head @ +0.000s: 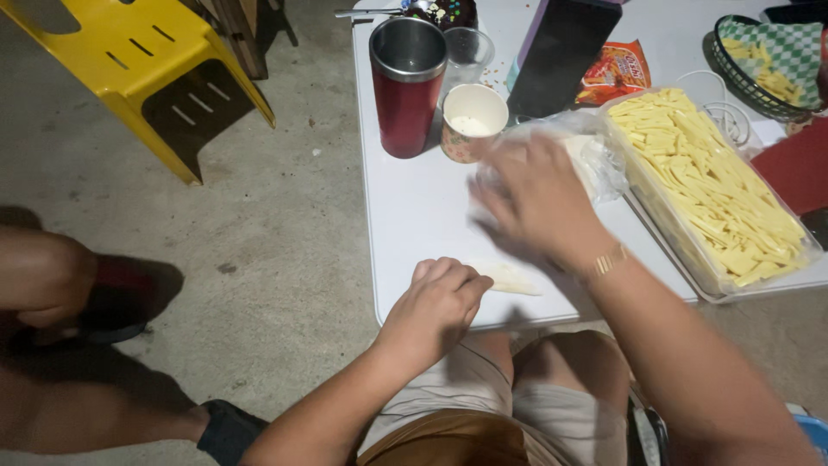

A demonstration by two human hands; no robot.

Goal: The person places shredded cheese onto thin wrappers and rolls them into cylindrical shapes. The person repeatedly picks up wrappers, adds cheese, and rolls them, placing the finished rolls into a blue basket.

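Note:
My left hand (438,302) rests near the white table's (414,216) front edge with curled fingers, touching the end of a pale rolled wrapper (511,278) that lies flat. My right hand (533,194), blurred, hovers with fingers spread over a clear plastic bag of thin white wrappers (595,151); whether it grips a sheet I cannot tell. A gold bracelet is on that wrist. To the right stands a clear tray (806,255) filled with yellow cheese sticks (707,181).
A red metal tumbler (406,86), a paper cup (473,121) and a clear glass (466,47) stand at the back left. Beyond are a dark tablet (561,52), a snack packet (617,73) and a basket with a checked liner (772,60). A yellow plastic stool (147,69) and another person's legs (69,293) are on the concrete floor.

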